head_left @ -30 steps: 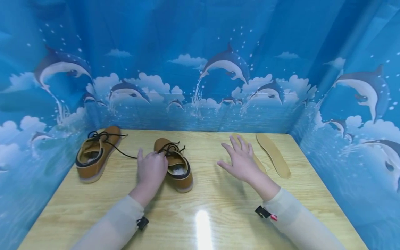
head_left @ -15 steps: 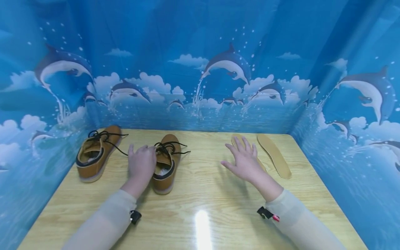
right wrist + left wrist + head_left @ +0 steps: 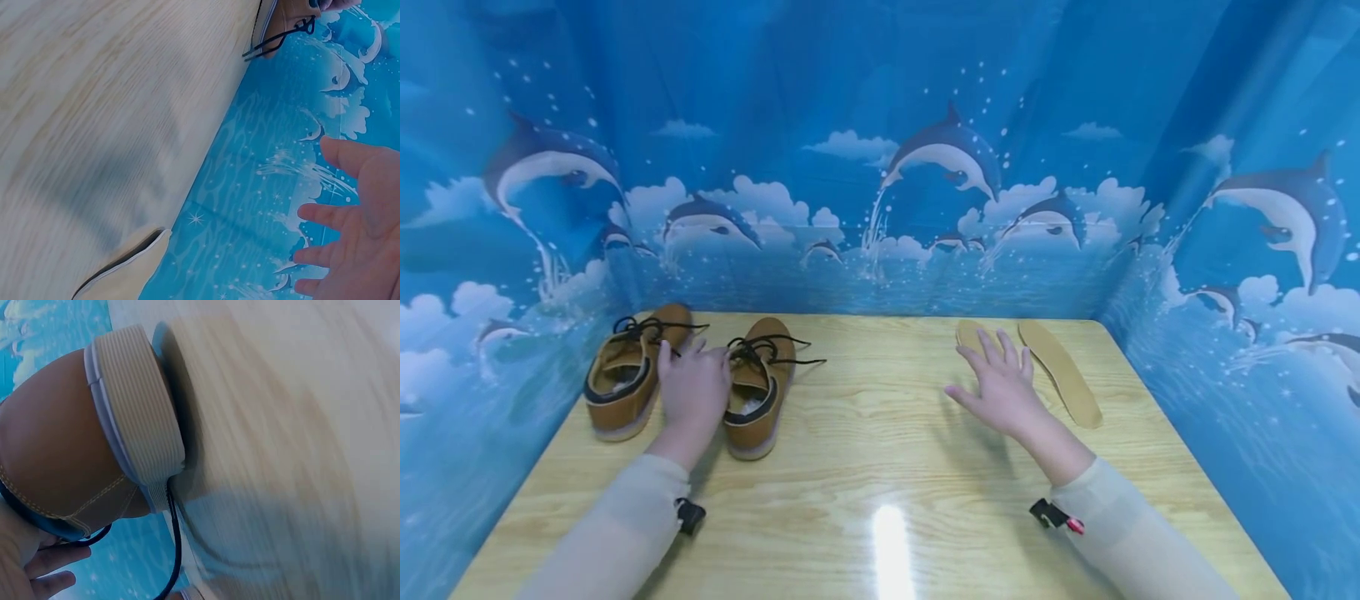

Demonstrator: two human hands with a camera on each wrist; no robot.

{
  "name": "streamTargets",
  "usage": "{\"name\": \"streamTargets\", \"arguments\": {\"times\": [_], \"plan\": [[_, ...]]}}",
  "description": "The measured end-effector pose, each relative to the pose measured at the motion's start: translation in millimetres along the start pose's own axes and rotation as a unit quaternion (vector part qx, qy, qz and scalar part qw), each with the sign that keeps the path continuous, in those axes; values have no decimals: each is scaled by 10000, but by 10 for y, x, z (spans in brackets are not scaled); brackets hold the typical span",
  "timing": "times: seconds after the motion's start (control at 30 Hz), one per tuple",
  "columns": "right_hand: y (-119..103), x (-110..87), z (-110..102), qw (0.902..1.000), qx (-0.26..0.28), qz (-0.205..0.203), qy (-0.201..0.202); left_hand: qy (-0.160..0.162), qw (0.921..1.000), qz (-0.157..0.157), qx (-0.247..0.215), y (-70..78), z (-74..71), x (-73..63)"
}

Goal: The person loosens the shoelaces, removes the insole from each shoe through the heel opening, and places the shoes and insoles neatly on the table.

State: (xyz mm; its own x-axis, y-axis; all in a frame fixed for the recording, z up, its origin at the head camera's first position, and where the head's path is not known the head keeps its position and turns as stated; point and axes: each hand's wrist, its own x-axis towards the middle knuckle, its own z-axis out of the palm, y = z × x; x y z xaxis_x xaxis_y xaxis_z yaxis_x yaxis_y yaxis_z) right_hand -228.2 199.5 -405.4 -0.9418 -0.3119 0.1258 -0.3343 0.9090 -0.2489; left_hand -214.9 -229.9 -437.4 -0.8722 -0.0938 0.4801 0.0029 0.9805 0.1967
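My left hand (image 3: pixel 694 390) grips the left side of a brown lace-up shoe (image 3: pixel 756 425), toe pointing away from me. Filling the upper left of the left wrist view are the shoe's heel (image 3: pixel 56 437) and ribbed pale sole, which throws a shadow on the table. Just left of that hand stands a matching shoe (image 3: pixel 617 404), its black laces tied. Fingers spread and holding nothing, my right hand (image 3: pixel 1003 392) hovers over a tan insole (image 3: pixel 970 332), hiding most of it. A second insole (image 3: pixel 1063 371) lies to its right.
Everything rests on a light wood-grain table (image 3: pixel 850 450), with a bright reflection near the front. A blue dolphin-print curtain (image 3: pixel 820 167) encloses the back and both sides. The insole edge (image 3: pixel 128 269) shows low in the right wrist view.
My left hand has carried the shoe leftward, close beside the other shoe, and its toe has swung to point straighter back. My right hand has drifted slightly right, still spread.
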Motion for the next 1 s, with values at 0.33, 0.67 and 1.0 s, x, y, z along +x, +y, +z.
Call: {"name": "streamTargets", "arguments": {"times": [0.33,0.67,1.0], "plan": [[63,-16,3,10000,27,74,-22,-75,9996,-263,83,-257,-146,40],[147,-30,-19,9997,110,213,8,-455,9981,-380,197,-467,-183,133],[221,-47,-83,9996,42,289,30,-578,9962,-463,447,-595,-203,194]]}}
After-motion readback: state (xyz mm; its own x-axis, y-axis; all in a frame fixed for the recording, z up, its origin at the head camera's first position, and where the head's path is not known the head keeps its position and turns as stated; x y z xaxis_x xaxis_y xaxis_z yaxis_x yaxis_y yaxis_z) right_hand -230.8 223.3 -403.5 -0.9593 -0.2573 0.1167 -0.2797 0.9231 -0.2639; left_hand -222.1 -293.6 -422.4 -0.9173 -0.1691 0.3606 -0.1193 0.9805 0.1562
